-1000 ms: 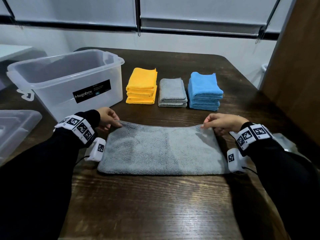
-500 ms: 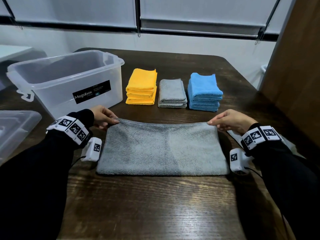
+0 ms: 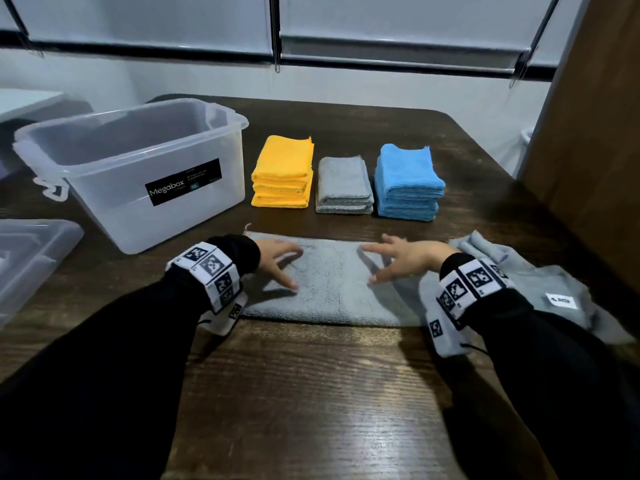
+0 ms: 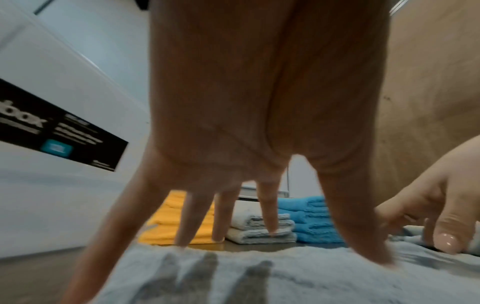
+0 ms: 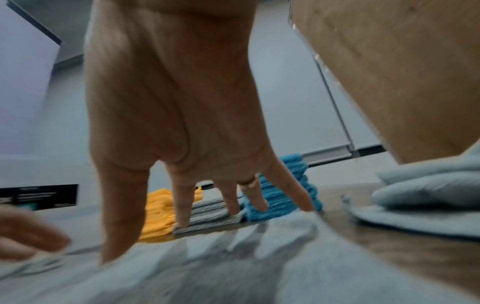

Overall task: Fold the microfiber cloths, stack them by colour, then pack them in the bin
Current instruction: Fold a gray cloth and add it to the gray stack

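Grey unfolded pile (image 3: 540, 282) clearest from head view.

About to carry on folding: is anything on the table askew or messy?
Only the unfolded grey cloths, rumpled at the right edge of the table. The yellow stack, grey stack and blue stack sit neat; the bin stands upright.

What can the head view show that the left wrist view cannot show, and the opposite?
Only the head view shows the whole clear bin, its lid at the far left, both wrist bands, and the unfolded grey cloths with a white label on the right. Only the left wrist view shows the left hand from the palm side, its spread fingers above their shadows on the cloth. Both show the half-folded grey cloth, the right hand, and the yellow stack, grey stack and blue stack.
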### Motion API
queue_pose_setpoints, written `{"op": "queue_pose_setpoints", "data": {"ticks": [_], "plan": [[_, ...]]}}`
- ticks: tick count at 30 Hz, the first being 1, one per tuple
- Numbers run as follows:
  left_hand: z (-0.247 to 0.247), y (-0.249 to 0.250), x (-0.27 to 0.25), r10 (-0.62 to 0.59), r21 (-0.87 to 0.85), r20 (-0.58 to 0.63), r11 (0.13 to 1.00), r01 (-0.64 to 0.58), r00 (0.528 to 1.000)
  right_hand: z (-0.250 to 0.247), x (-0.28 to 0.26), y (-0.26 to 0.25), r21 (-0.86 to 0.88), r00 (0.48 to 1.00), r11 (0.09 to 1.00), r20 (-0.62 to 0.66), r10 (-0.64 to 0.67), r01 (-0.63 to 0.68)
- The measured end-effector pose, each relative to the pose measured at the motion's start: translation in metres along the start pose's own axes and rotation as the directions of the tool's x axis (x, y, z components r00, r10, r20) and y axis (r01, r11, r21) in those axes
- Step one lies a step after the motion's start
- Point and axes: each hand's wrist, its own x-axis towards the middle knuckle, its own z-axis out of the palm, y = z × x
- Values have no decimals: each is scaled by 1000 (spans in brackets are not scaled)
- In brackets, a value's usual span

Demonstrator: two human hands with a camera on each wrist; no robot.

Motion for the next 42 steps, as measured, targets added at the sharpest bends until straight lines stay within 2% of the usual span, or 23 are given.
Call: {"op": "queue_pose_setpoints", "data": {"ticks": [2,5,8,10,12,14,18,24,27,31,33,35,38,42], "plan": [[3,7,-5,-73,88,101,994,64,992,5,1,2,-63,997,998,77,14,-9],[7,6,-9,-133,118,80,985,123,988,7,-2,15,-62,992,996,108,67,-60],[12,1,-15,-206,70,-47,975,209,977,4,-12,19,27,974,978,-83,210,-208],[12,-5,-20,-286,-7,-170,957,289,943,1,-23,16,93,910,939,-235,343,-330],[10,-13,-26,-378,-103,-231,926,364,896,0,-33,18,140,876,918,-278,395,-370],[9,-23,-31,-423,-191,-226,903,386,877,2,-38,25,184,886,913,-236,400,-363],[12,-29,-40,-448,-467,-136,816,341,884,7,-44,33,334,890,862,-119,440,-382],[15,-39,-43,-409,-524,-100,797,301,907,11,-49,30,392,889,824,-28,456,-410],[15,-50,-43,-385,-562,-131,788,252,913,4,-58,22,477,893,799,-59,446,-368],[14,-56,-45,-375,-651,-171,737,181,911,-6,-65,3,601,855,773,-276,439,-202],[15,-58,-45,-382,-679,-171,713,172,908,-8,-62,-14,623,875,777,-323,362,-92],[15,-58,-44,-389,-709,-172,687,161,905,-5,-53,-36,649,890,760,-333,310,-22],[15,-56,-46,-376,-736,-161,662,143,913,5,-34,-73,625,905,780,-332,264,2],[15,-58,-47,-354,-774,-139,621,121,925,19,-10,-107,664,949,748,-223,224,-21]]}}
